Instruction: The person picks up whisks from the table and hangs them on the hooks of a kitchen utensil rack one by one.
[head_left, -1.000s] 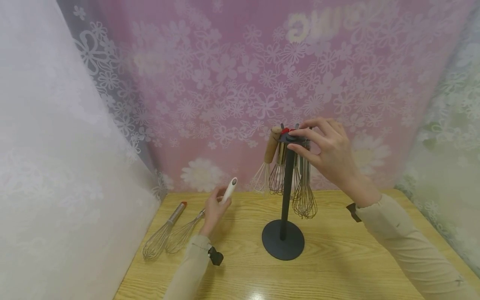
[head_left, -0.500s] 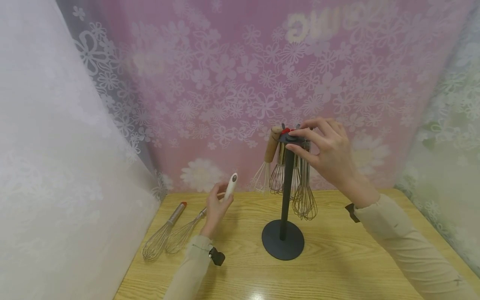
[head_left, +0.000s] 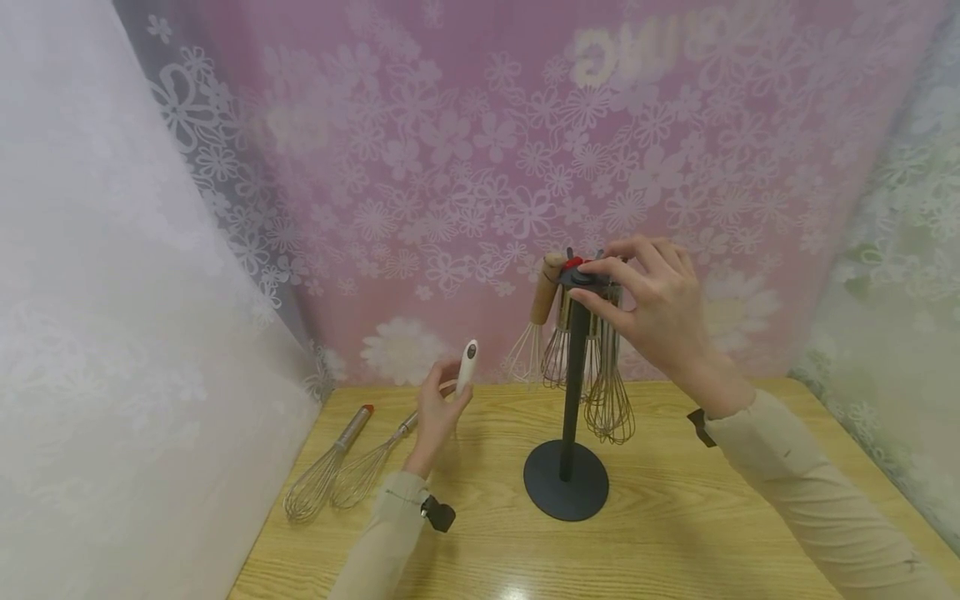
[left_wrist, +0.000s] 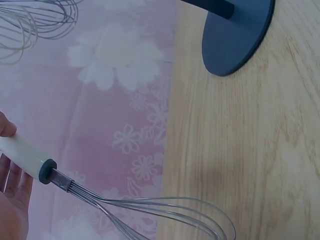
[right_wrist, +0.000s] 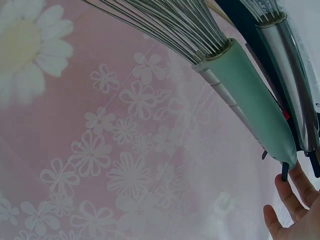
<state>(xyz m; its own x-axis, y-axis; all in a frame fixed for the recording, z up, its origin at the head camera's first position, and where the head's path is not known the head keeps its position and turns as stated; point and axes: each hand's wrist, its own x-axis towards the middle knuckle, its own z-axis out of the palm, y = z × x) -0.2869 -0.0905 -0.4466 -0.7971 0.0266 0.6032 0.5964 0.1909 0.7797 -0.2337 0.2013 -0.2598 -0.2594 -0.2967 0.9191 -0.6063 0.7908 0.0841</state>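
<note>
1. Gripping the white-handled whisk (head_left: 467, 365), the left hand (head_left: 437, 408) closes its thumb and fingers round the handle. The whisk is tilted, handle end up, to the left of the upright stand (head_left: 575, 375).
2. Right hand (head_left: 663, 308): the thumb and forefinger pinch the edge of the stand's top plate; the other fingers bend loosely.
3. Tipping hazard: hung whisks load the top of a slim pole, so a sideways pull there could rock the disc base (head_left: 566, 496).
4. Snagging hazard: whisks crowd beneath the plate, so wire loops could catch on one another. A knocked handle could slip off its hook (right_wrist: 285, 171).
5. Slipping hazard: the white handle looks smooth; a loosened grip could let it turn or drop.
6. Materials: the held whisk has a rounded white handle, dark collar (left_wrist: 47, 171) and shiny wire loops. Hanging whisks include a wooden-handled whisk (head_left: 544, 298) with pale wires, a matte green-handled whisk (right_wrist: 255, 97) and a polished metal-handled whisk (right_wrist: 290, 70). The stand is matte and dark; the table (head_left: 487, 542) shows wood grain.
</note>
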